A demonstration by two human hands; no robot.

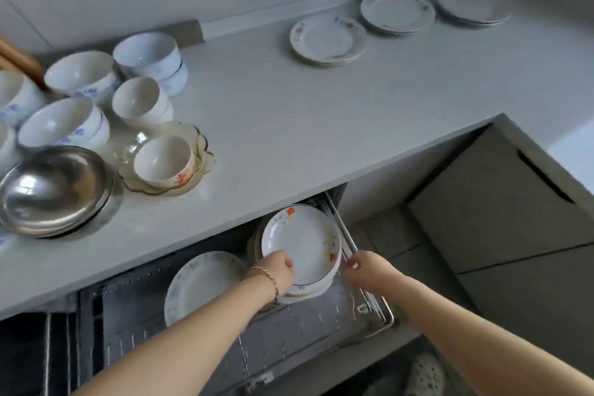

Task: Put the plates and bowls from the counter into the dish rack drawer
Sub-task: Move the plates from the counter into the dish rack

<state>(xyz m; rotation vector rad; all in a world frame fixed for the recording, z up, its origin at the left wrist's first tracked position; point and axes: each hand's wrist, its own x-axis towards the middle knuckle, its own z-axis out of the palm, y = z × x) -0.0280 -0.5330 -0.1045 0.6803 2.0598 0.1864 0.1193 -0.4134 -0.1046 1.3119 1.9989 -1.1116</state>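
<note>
Your dish rack drawer pulled out under counter, wire rails at right. Inside: stack of plates at right, top one orange-flowered plate, tilted, near rim touching your left hand. Just left of it, blue-patterned plate leaning in rack. On counter at left: cluster of white bowls, some blue-flowered; steel bowl; small bowl sitting in amber glass dish. Far right: three low stacks of plates in row.

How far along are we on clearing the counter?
Early. Done: a blue-patterned plate sits in the drawer. In hand: the left hand is setting the orange-flower plate onto a stack there; the right hand is at the rail. Left: three plate stacks and the bowls on the counter.
</note>
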